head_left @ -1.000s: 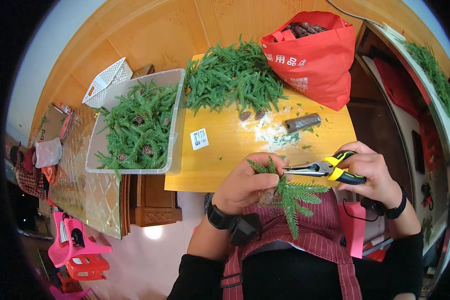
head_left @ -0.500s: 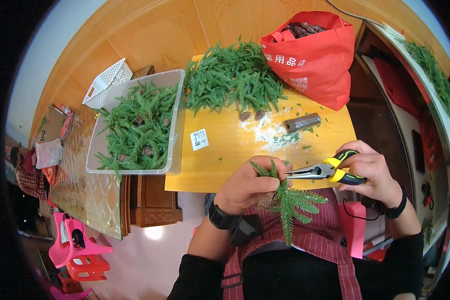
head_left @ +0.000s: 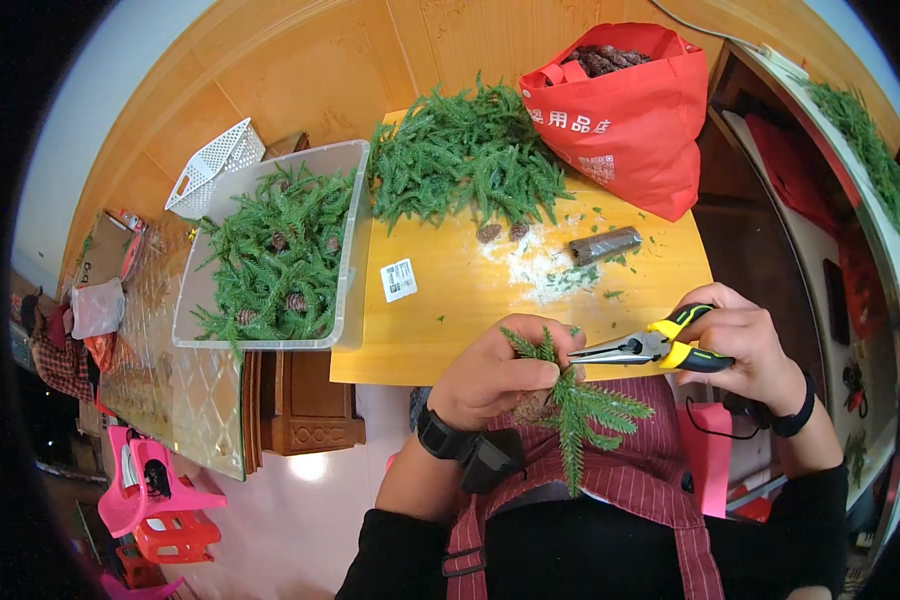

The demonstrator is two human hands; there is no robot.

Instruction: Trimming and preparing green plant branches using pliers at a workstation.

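Observation:
My left hand (head_left: pixel 500 370) pinches a green pine sprig (head_left: pixel 588 418) over my lap, its needles fanning down and to the right. A brownish pine cone (head_left: pixel 533 408) shows partly under my fingers. In my right hand (head_left: pixel 745 345) are long-nose pliers (head_left: pixel 635 347) with yellow and black handles. Their tips point left and reach the top of the sprig beside my left fingertips. Whether the jaws grip anything is too small to tell.
A clear plastic bin (head_left: pixel 354 255) of sprigs with pine cones stands left on the yellow table (head_left: pixel 410 345). A heap of sprigs (head_left: pixel 460 150), white powder (head_left: pixel 535 265) and a dark wrapped roll (head_left: pixel 605 245) lie further back. A red bag (head_left: pixel 630 130) of pine cones stands back right.
The pliers' handles have come slightly closer together and their tips have shifted a little at the sprig. Both hands stay almost in place.

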